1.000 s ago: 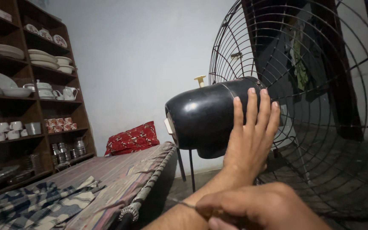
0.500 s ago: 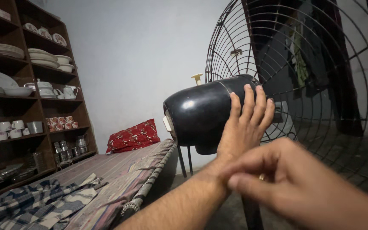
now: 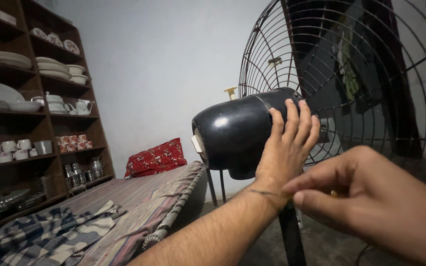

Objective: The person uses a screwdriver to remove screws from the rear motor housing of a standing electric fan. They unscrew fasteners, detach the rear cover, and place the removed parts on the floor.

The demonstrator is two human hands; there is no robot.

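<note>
A large pedestal fan stands in front of me, with a black motor housing (image 3: 232, 133) and a wide wire guard (image 3: 370, 74). My left hand (image 3: 284, 148) lies flat against the right side of the housing, its fingers together and bent slightly over the edge by the guard. My right hand (image 3: 370, 197) is close to the camera, just right of my left wrist. Its fingertips are pinched around a small yellowish object (image 3: 333, 193), mostly hidden. A thin thread (image 3: 264, 193) crosses my left wrist.
The fan's dark pole (image 3: 291, 236) rises behind my forearm. A cot (image 3: 139, 197) with a red pillow (image 3: 156, 157) and a checked cloth (image 3: 40, 234) is on the left. A wooden shelf unit (image 3: 35, 123) with plates, cups and teapots lines the left wall.
My right hand has risen from the bottom edge and shifted right, going from a fist to a pinch beside my left wrist. My left hand has stayed on the housing, its fingers curling slightly.
</note>
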